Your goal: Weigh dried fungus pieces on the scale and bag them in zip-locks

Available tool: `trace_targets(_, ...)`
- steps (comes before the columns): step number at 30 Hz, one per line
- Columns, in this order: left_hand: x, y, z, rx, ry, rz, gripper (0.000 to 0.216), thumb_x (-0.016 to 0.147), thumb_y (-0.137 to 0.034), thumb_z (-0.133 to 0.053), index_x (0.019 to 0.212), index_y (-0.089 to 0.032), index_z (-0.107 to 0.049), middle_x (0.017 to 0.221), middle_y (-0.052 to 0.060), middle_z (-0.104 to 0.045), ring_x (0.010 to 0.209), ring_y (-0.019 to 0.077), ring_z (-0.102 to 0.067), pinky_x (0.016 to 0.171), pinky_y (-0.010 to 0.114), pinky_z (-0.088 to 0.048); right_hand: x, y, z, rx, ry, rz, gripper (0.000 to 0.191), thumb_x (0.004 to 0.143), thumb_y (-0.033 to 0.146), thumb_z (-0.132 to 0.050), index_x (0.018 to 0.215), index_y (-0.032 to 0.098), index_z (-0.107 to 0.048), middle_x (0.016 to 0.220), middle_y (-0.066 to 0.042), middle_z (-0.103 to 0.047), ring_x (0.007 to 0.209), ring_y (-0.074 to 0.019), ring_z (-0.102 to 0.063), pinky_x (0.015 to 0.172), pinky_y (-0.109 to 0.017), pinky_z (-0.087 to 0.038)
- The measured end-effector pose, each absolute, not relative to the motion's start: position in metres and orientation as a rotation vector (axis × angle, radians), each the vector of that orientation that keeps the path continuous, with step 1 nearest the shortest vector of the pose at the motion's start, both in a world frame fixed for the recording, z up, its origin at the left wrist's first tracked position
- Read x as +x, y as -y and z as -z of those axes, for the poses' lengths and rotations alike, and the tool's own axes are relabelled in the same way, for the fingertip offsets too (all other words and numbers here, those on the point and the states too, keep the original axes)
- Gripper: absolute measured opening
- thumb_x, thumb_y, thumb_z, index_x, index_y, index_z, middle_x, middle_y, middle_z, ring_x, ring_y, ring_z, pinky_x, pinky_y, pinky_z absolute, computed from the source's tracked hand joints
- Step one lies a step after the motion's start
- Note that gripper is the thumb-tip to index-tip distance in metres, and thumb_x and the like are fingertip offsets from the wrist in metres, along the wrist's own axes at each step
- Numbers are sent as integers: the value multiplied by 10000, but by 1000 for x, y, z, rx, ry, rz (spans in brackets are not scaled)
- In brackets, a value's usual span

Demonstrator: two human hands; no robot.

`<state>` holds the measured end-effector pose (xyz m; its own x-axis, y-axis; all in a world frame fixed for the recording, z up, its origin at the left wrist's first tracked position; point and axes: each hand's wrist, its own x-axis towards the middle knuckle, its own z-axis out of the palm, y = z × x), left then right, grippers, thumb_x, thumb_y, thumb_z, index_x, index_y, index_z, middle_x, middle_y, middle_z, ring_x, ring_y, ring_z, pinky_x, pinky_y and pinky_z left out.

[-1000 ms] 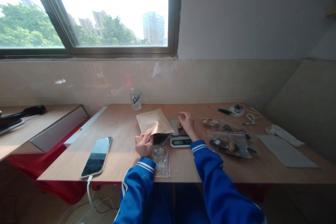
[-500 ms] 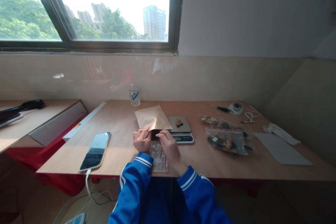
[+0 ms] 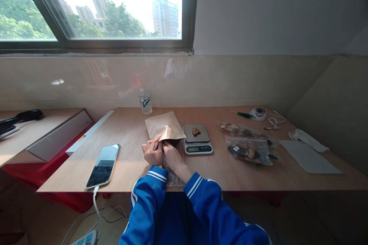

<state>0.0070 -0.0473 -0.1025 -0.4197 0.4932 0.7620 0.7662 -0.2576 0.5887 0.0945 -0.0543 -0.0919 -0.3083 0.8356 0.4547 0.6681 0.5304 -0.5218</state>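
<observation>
My left hand (image 3: pixel 152 152) pinches the near open edge of a brown paper pouch (image 3: pixel 163 127) lying on the wooden table (image 3: pixel 218 168). Beside it, my right hand (image 3: pixel 170 152) is curled with its fingers at the same pouch mouth, touching the left hand. A clear plastic bag (image 3: pixel 174 178) lies under my right wrist at the table's front edge. Just right of the pouch stands a small digital scale (image 3: pixel 197 139) with one brown piece (image 3: pixel 196 131) on its platform.
A phone (image 3: pixel 104 165) on a cable lies at the front left. Two clear zip bags of dried pieces (image 3: pixel 249 148) lie right of the scale. A water bottle (image 3: pixel 145 102), a screwdriver (image 3: pixel 240 114), a tape roll (image 3: pixel 259 112) and a grey sheet (image 3: pixel 308 158) are further off.
My right hand left the scale, where it set down a brown piece, and came back to the pouch mouth beside my left hand. The view dropped slightly.
</observation>
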Motion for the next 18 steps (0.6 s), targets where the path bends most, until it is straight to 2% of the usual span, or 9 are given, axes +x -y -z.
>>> trace_targets(4, 8, 47, 104, -1569, 1749, 1706, 285, 863, -421, -531, 957, -250, -738, 730, 26, -655, 690, 163, -451, 693, 265, -396, 103, 42, 88, -1306, 2190, -203, 359, 841, 31, -424, 1146, 106, -598, 1099, -149, -664, 926, -241, -639, 825, -309, -498)
trace_targets(8, 11, 47, 105, -1610, 1735, 1686, 267, 845, -429, -562, 957, -262, -739, 705, 21, -637, 672, 155, -440, 670, 251, -395, 110, 30, 92, -1460, 2177, -199, 285, 805, 14, -487, 1042, 36, -644, 950, -200, -694, 788, -285, -660, 764, -370, -511)
trace_targets(15, 12, 47, 104, -1629, 1708, 1686, 253, 848, -405, -568, 967, -255, -734, 695, 15, -640, 664, 149, -452, 666, 242, -397, 111, 26, 108, -1491, 2119, -241, 254, 800, -12, -472, 945, 32, -675, 865, -192, -700, 741, -272, -660, 743, -358, -510)
trace_targets(18, 12, 48, 103, -1629, 1701, 1666, 246, 852, -402, -562, 947, -257, -738, 697, 14, -644, 661, 149, -449, 655, 241, -390, 115, 28, 111, -1431, 2096, -279, 274, 829, 28, -456, 1006, 52, -663, 912, -175, -700, 769, -247, -653, 745, -323, -508)
